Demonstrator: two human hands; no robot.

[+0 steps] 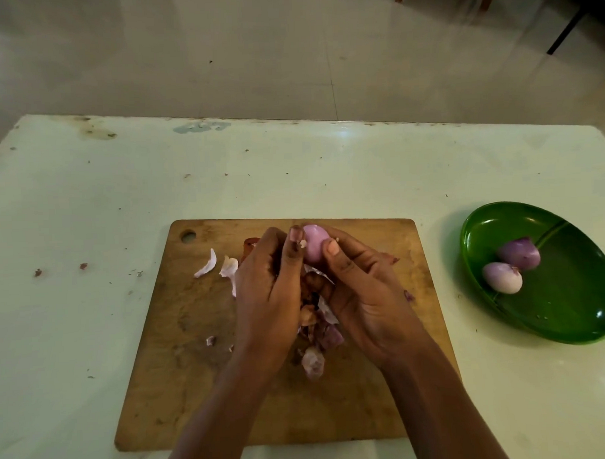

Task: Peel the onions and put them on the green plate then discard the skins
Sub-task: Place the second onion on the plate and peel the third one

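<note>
Both hands hold one small, smooth pink peeled onion [314, 244] over the far edge of the brown wooden cutting board [231, 403]. The left hand [269, 292] and the right hand [361, 296] curl around it, with their thumbs pressing its sides. Thin purple and white onion skins [318, 335] lie in a heap in the middle of the board. Near the right edge of the pale green table [87, 202] sits a shiny green oval plate [571, 316]. On it, a dark purple peeled onion [518, 253] touches a pale purple peeled onion [502, 278].

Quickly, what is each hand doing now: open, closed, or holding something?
Left hand: holds the onion, thumb on it.
Right hand: holds the same onion, thumb on it.
</note>
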